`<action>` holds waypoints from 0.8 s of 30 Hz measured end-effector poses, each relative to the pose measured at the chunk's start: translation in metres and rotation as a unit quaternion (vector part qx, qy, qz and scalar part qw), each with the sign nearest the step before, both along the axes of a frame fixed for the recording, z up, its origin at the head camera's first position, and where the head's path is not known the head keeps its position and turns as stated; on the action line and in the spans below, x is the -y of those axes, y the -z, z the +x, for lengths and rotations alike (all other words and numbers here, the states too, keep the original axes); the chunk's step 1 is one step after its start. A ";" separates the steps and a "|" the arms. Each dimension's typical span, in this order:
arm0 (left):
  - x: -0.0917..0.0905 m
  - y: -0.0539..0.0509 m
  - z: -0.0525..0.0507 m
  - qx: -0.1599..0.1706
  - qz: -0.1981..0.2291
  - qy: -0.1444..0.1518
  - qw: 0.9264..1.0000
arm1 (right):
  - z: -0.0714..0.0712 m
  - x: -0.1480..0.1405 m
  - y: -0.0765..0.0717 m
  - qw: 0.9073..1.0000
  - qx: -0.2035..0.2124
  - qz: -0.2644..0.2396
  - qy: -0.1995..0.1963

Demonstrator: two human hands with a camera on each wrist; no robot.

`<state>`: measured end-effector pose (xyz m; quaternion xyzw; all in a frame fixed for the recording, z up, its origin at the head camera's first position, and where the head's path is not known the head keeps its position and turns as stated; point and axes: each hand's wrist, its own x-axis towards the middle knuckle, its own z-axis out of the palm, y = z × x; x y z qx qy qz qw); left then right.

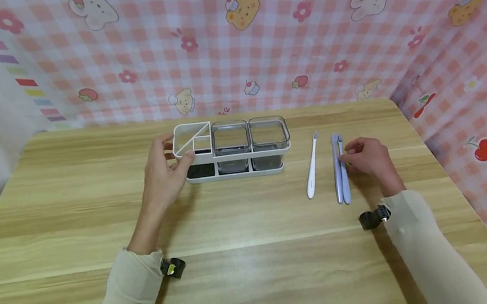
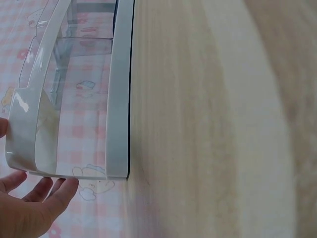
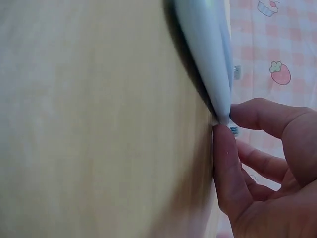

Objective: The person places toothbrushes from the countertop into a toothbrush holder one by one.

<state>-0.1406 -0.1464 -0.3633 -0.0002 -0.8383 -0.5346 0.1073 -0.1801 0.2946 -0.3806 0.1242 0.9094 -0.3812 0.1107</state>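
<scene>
A white toothbrush holder (image 1: 237, 175) with two clear cups (image 1: 231, 138) and a divided compartment (image 1: 189, 132) stands on the table near the back. My left hand (image 1: 163, 173) grips its left end, thumb at the front rim and fingers along the end wall; in the left wrist view the fingertips (image 2: 59, 191) touch that wall. On the right lie a white toothbrush (image 1: 312, 170), a lavender toothbrush (image 1: 337, 172) and a blue toothbrush (image 1: 344, 177), the last two side by side. My right hand (image 1: 370, 158) pinches the blue toothbrush between thumb and forefinger, its handle (image 3: 205, 54) near in the right wrist view.
The wooden table (image 1: 245, 267) ends at the back against a pink checked cloth (image 1: 217, 53) with cartoon prints. The same sort of cloth hangs on the right side. Black wrist devices (image 1: 173, 268) sit by both sleeves.
</scene>
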 end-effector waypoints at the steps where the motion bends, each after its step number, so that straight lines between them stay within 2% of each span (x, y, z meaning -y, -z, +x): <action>1: 0.000 0.000 0.000 0.000 -0.001 0.000 1.000 | -0.001 0.000 0.000 1.000 0.002 0.003 0.001; 13: 0.001 0.000 0.000 0.000 0.003 0.001 1.000 | -0.001 0.002 -0.002 0.999 0.001 0.041 -0.015; 17: 0.001 0.000 0.000 0.002 0.004 0.001 1.000 | -0.002 0.000 -0.002 1.000 0.007 0.029 -0.009; 24: 0.001 0.000 -0.002 -0.002 -0.002 0.006 1.000 | -0.002 -0.005 0.002 1.000 -0.006 -0.022 0.004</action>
